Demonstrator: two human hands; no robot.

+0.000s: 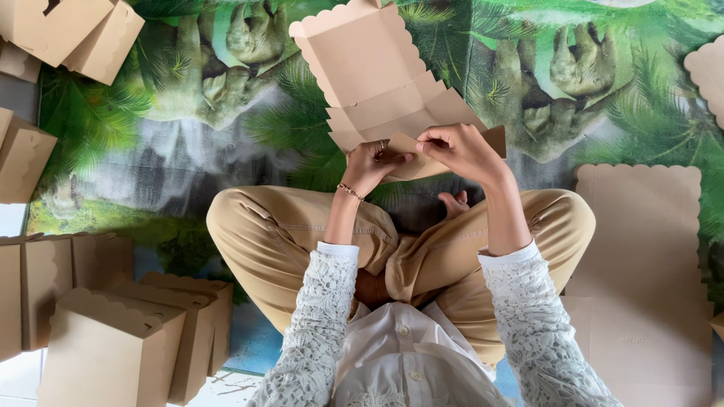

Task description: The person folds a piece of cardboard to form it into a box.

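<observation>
Above the person's crossed legs, both hands work the near edge of a flat brown box blank [377, 71] with scalloped edges, which lies half-opened on a mat [173, 151] printed with leaves and animals. The left hand [369, 166], with a thin bracelet at the wrist, is closed in a pinch on a flap at the blank's lower edge. The right hand [460, 149] is likewise closed, fingers curled down over the same fold and touching a darker flap [495, 139] just beside it. The rest of the blank fans away from the person, its panels creased but not yet standing.

The step in hand looks like folding and tucking the bottom flaps. The next move probably calls for keeping the crease pressed with one hand while the other slips the flap under its neighbour, squarely, so the card does not buckle.

Finished boxes [128, 332] stand at the left; a stack of flat blanks [641, 249] lies at the right.
</observation>
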